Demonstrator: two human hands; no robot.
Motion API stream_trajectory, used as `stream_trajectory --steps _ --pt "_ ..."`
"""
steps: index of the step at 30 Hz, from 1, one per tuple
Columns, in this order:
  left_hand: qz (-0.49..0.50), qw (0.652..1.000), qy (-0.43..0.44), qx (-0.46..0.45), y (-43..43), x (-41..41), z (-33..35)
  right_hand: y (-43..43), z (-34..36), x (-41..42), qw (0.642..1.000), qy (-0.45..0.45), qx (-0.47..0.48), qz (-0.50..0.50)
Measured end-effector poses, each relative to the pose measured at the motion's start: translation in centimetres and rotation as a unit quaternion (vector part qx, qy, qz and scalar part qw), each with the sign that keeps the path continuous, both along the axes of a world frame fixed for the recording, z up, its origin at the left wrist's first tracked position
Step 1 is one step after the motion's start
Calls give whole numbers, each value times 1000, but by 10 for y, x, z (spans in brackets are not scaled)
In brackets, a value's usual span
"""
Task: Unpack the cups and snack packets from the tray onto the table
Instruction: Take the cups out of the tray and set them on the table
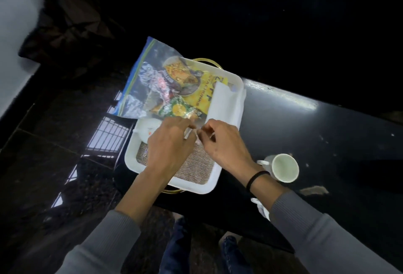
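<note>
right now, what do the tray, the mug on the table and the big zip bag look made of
Tray: likely plastic, white and matte, with rounded moulded rim.
Mug: looks ceramic, pale glazed, thick wall and handle.
Zip bag: thin clear plastic film, crinkled and glinting, blue seal strip along one edge.

Dim scene, dark surroundings, window glare streaking the glossy table (305,121), soft blur, wide-angle edge distortion
</note>
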State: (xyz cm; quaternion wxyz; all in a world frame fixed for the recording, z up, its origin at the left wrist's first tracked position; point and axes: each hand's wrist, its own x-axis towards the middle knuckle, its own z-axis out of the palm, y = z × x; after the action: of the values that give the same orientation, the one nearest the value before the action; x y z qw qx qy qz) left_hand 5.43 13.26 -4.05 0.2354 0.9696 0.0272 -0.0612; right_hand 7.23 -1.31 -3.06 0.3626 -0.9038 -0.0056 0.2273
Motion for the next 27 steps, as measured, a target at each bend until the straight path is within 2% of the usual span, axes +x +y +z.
stream_trajectory --steps 4,7,14,21,27 --pt "-23 995 -34 86 41 -4 -9 40 -6 5 999 17 12 38" --pt "-21 993 -8 114 63 -10 -17 61 -13 6 998 25 12 52" --pt "-51 994 29 95 83 -11 -30 76 -25 6 997 44 14 58" --pt "-18 995 -7 96 64 -13 -27 61 -30 -6 998 51 16 34" --pt "21 999 30 31 45 -33 -20 36 -25 -19 996 71 42 -13"
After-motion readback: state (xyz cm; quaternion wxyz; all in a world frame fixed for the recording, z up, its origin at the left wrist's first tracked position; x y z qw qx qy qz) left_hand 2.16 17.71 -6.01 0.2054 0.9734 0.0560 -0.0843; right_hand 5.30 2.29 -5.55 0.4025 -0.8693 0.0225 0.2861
